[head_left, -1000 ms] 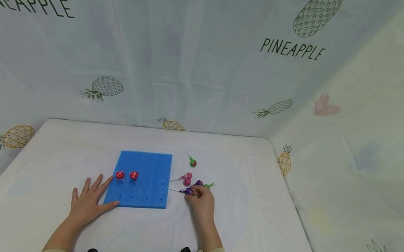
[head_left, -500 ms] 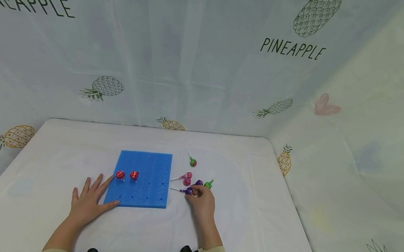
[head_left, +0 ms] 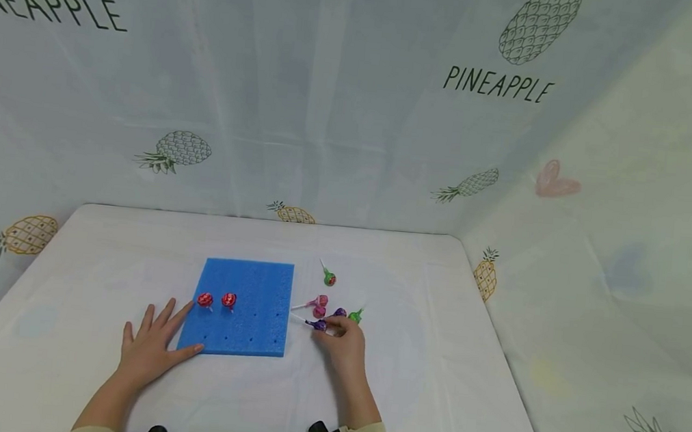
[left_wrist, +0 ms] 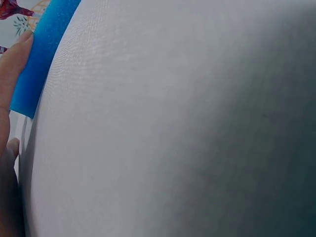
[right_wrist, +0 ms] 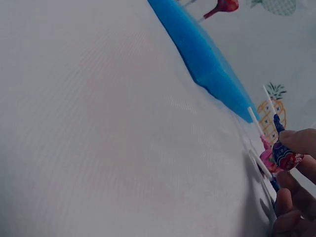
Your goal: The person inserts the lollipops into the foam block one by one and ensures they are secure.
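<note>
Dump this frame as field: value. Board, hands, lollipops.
blue board: flat on white table, several holes unfilled
left hand: fingers spread, touches board's left side
right hand: pinches one purple lollipop
upright in board: two red lollipops
right of board: two pink lollipops, two green lollipops
partly hidden by right hand: another purple lollipop

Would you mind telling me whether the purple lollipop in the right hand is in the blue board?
Out: the right hand pinches the purple lollipop, its white stick bare beside the blue board.
</note>
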`<state>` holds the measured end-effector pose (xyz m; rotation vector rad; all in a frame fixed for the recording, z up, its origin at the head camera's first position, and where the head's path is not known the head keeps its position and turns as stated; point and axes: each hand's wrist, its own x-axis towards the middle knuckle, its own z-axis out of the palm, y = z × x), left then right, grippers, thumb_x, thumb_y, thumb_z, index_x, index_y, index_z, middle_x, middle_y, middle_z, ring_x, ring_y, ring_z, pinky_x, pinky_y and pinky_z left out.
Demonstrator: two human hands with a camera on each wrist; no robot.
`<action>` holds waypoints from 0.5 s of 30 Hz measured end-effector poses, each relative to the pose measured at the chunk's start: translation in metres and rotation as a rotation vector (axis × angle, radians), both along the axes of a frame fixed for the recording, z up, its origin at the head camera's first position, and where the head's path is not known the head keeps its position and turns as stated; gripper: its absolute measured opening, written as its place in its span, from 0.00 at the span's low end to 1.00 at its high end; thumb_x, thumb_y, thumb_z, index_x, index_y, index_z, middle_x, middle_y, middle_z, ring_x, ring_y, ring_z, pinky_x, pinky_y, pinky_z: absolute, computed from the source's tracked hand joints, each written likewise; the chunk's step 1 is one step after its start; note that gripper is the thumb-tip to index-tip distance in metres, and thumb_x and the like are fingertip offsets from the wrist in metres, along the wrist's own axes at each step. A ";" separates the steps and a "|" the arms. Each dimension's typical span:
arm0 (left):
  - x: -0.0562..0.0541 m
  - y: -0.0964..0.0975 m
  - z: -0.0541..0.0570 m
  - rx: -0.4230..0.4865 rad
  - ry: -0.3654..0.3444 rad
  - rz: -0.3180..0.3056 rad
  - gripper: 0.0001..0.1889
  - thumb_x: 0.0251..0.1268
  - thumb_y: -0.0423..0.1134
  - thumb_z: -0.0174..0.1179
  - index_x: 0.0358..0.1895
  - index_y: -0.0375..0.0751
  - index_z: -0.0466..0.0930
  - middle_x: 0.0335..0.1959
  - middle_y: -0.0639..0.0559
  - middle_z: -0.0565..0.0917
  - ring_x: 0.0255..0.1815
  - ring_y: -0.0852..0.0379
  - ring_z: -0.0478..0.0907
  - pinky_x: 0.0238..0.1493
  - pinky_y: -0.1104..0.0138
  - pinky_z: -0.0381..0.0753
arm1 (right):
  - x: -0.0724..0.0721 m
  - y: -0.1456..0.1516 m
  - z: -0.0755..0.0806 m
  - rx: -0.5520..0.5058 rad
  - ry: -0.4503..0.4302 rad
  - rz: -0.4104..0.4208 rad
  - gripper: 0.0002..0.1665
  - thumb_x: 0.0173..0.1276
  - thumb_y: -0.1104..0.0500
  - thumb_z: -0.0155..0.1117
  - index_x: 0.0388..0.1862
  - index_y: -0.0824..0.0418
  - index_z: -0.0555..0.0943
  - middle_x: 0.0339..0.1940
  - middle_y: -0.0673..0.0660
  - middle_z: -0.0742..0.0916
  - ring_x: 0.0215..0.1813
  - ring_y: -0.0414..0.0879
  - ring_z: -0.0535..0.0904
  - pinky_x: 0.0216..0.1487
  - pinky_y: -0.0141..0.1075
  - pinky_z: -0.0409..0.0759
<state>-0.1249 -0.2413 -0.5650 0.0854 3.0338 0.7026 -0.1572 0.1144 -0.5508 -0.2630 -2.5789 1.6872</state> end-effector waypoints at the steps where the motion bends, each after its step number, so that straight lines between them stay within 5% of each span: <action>1: 0.000 0.000 0.000 0.001 0.000 0.000 0.53 0.52 0.68 0.63 0.77 0.48 0.50 0.74 0.27 0.50 0.72 0.21 0.31 0.60 0.29 0.18 | 0.000 -0.001 0.001 -0.013 0.002 0.001 0.15 0.51 0.62 0.78 0.39 0.60 0.87 0.30 0.53 0.81 0.30 0.44 0.71 0.28 0.34 0.71; 15: 0.000 -0.001 -0.001 0.007 0.002 -0.002 0.53 0.52 0.68 0.63 0.78 0.49 0.49 0.74 0.27 0.49 0.72 0.21 0.31 0.59 0.29 0.18 | -0.005 -0.025 0.019 -0.180 0.034 0.010 0.15 0.49 0.69 0.77 0.37 0.66 0.84 0.24 0.51 0.84 0.27 0.40 0.73 0.24 0.28 0.72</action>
